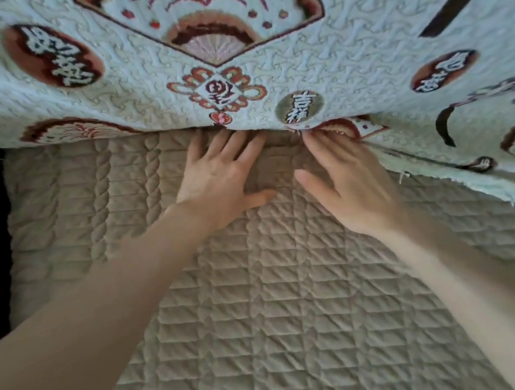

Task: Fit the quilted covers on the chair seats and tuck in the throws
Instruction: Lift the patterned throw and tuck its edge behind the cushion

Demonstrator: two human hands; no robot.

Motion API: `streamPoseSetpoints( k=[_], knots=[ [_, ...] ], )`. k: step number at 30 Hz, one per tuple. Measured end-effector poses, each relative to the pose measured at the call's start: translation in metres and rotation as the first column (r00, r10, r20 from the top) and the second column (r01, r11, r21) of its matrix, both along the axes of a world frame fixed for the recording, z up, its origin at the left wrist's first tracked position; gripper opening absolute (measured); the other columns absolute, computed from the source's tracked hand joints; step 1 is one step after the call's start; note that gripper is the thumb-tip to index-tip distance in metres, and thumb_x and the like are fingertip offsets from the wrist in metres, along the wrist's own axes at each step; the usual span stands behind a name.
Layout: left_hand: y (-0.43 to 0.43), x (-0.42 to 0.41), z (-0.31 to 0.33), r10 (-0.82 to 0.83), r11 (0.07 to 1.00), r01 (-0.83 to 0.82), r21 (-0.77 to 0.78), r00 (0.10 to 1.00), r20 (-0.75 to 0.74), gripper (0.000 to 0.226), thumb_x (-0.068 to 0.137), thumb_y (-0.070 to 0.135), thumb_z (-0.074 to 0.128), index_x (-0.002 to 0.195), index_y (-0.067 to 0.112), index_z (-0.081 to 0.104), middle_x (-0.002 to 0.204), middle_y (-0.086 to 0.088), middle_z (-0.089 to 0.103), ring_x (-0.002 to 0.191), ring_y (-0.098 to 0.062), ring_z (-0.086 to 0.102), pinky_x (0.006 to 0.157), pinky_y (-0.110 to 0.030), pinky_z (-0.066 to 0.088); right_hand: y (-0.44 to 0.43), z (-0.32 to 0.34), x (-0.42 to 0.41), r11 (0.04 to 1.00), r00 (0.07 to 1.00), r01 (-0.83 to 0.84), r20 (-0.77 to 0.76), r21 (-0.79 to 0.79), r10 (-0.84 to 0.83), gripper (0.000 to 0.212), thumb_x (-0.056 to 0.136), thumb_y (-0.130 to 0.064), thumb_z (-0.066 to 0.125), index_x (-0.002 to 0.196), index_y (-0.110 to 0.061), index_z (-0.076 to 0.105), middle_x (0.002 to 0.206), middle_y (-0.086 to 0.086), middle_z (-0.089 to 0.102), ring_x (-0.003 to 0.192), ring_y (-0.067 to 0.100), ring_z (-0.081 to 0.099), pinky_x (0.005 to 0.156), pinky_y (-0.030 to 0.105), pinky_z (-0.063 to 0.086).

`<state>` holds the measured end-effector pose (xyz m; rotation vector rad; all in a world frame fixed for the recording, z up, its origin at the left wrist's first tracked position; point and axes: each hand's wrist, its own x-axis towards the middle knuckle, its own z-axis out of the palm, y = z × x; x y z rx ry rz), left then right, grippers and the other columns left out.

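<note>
One wide-angle camera, worn on the head, looks forward and steeply down, close over the quilted cover [270, 327]. The left hand [223, 180] and right hand [352, 186] sit mid-frame; the throw [261, 59] fills the top.

Quilted cover [268, 311] bare from near edge to back edge, wide open run. Throw [344, 46] overhangs back edge, closing crease there; its fringed hem drapes over right side of seat. Left hand [220, 180] and right hand [352, 183], side by side, fill mid-crease; free room toward left edge.
</note>
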<state>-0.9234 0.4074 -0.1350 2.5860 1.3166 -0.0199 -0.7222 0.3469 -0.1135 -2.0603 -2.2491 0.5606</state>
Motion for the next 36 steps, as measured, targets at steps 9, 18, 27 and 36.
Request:
streamPoseSetpoints(
  k=[9,18,27,36],
  knots=[
    [0.008,0.027,-0.008,0.137,0.957,-0.169,-0.234,0.98,-0.145,0.107,0.075,0.076,0.053,0.154,0.03,-0.003,0.162,0.006,0.003,0.148,-0.02,0.001,0.115,-0.06,-0.006,0.047,-0.022,0.03,0.958,0.996,0.022,0.092,-0.286,0.005,0.071,0.094,-0.066,0.016,0.153,-0.026,0.019,0.158,0.004,0.027,0.145,0.022,0.022,0.117,0.043,0.015],
    [0.015,0.04,0.001,0.073,0.958,-0.128,-0.257,0.975,-0.211,0.108,0.076,0.067,0.061,0.155,0.026,-0.002,0.162,0.008,0.003,0.148,-0.015,0.001,0.116,-0.053,-0.002,0.01,-0.009,0.036,0.988,0.988,-0.151,-0.027,-0.025,0.15,0.079,0.091,-0.061,0.013,0.151,-0.013,0.03,0.157,0.004,0.029,0.145,0.018,0.024,0.117,0.029,0.007],
    [-0.012,0.024,-0.002,0.298,0.931,-0.312,-0.19,0.949,-0.101,0.11,0.07,0.074,0.059,0.154,0.036,-0.002,0.161,-0.001,0.008,0.148,-0.02,-0.001,0.115,-0.059,-0.004,0.059,-0.017,0.035,0.931,1.0,0.002,-0.02,-0.366,-0.01,0.069,0.095,-0.067,0.016,0.154,-0.032,0.013,0.161,0.002,0.018,0.146,0.024,0.019,0.118,0.04,0.013],
    [-0.01,0.009,-0.004,0.257,0.956,-0.265,-0.123,0.963,-0.081,0.11,0.067,0.079,0.053,0.155,0.029,0.01,0.157,-0.005,0.021,0.147,-0.025,0.009,0.117,-0.055,-0.002,0.022,-0.015,0.023,0.993,0.984,-0.113,-0.138,-0.028,0.109,0.075,0.093,-0.059,0.024,0.146,-0.009,0.041,0.151,0.006,0.041,0.142,0.018,0.033,0.118,0.038,0.025]
  ],
)
